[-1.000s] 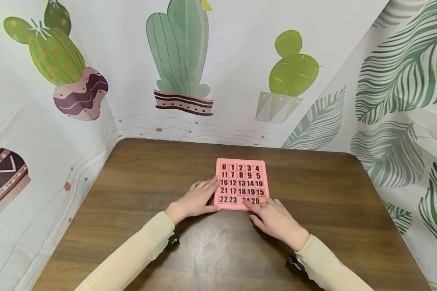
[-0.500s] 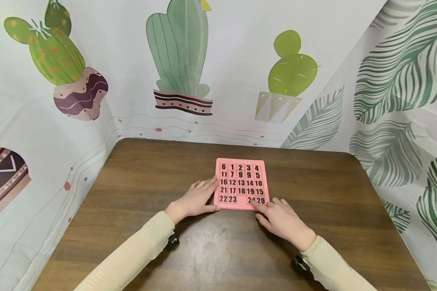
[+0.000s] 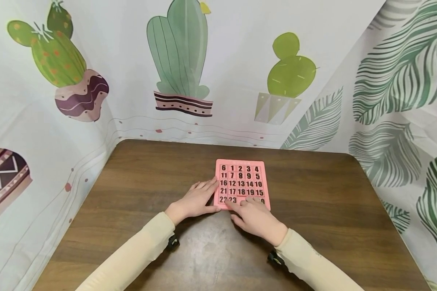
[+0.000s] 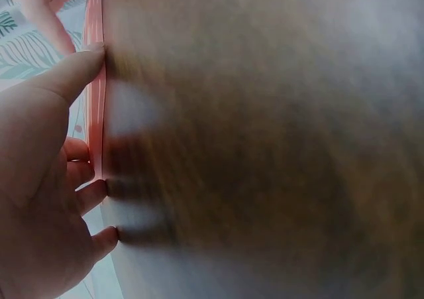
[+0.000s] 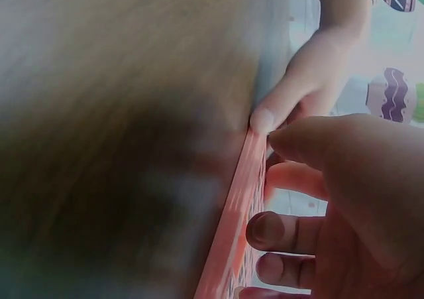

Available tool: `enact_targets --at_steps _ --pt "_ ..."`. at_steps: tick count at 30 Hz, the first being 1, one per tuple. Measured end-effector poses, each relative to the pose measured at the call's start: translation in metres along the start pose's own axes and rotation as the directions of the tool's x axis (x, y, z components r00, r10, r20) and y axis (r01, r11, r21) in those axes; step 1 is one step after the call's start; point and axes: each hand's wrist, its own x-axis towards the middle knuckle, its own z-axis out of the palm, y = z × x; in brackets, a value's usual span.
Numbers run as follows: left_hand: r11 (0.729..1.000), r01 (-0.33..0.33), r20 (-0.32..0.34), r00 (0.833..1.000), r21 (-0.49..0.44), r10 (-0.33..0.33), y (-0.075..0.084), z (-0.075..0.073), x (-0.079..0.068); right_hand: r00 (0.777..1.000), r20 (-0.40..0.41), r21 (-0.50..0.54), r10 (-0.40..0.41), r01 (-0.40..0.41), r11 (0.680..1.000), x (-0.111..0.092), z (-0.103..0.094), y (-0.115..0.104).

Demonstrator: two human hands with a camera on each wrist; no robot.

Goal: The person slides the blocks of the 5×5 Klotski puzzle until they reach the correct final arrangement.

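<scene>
A pink number slide puzzle (image 3: 236,163) lies flat on the table, its square tiles marked with black numbers. My left hand (image 3: 194,201) rests along its left side, with the fingers at the edge and the thumb (image 4: 86,67) at the near left corner. The right hand (image 3: 256,217) reaches over the bottom row, its index fingertip on the tiles 22 (image 3: 222,199) and 23 (image 3: 233,199), partly covering the 22. A gap shows just right of the 23. Tile 24 is hidden under the right hand, and tile 20 mostly so.
The brown wooden table (image 3: 160,165) extends around the puzzle. Behind it and at both sides hangs a white cloth (image 3: 236,81) printed with cacti and leaves. Dark wrist straps (image 3: 172,241) sit below both sleeves.
Tile 24 slid right together with 20, widening the gap beside 23. The right hand then moved left, from tile 24 to the 22 and 23. My left hand stayed in place.
</scene>
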Motion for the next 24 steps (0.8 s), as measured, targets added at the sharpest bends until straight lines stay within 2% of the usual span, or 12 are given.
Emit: enact_targets --at_steps 8,15,24 --pt "1.000 -0.022 -0.024 0.999 -0.004 0.022 -0.001 0.002 0.000 1.000 0.013 0.020 0.012 -0.012 1.000 0.009 0.009 -0.008" --pt "1.000 -0.017 -0.012 1.000 -0.002 0.017 0.003 -0.004 -0.002 0.999 -0.032 -0.003 -0.003 0.003 1.000 0.004 0.007 -0.005" --pt "1.000 -0.003 0.004 1.000 0.000 0.003 0.003 -0.003 -0.001 0.999 -0.026 -0.008 0.033 -0.034 0.999 -0.004 0.007 0.000"
